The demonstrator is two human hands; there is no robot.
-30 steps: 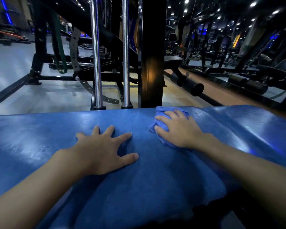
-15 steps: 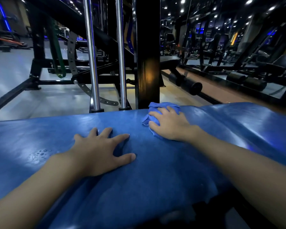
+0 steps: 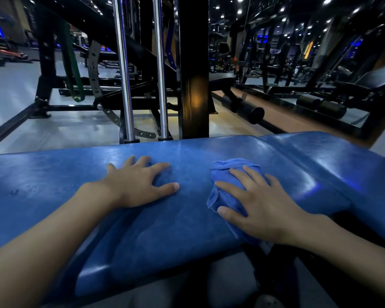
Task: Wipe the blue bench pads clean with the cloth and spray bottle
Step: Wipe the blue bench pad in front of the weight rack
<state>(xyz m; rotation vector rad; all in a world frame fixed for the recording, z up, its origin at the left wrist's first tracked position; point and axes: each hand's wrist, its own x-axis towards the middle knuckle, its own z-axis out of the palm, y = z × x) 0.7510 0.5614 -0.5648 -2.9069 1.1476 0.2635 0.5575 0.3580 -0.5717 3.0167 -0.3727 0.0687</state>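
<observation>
The step in hand is the wiping itself. The right hand (image 3: 265, 210) lies flat on the bunched blue cloth (image 3: 223, 174) and presses it down onto the padded blue surface (image 3: 182, 232). Its grip is wide: the fingers are spread and nearly straight over the cloth, and the thumb rests at the near edge of the cloth. It is possible that the thumb hooks a fold there, but the dim light does not allow to be sure.

The left hand (image 3: 136, 185) holds nothing. It is also spread wide, palm down on the bare surface, a little apart from the cloth on its left side, and it seems to serve as a support for the body.

The cloth sits near the right end of this pad, just before the seam where a second blue pad (image 3: 347, 161) begins. Some small drops (image 3: 13, 192) shine on the far left part of the surface. The spray bottle is not in view.

As a judgement, the work is in the middle. The next move calls for steady downward pressure and long strokes, with the cloth led left toward the drops or right over the seam onto the second pad.
</observation>
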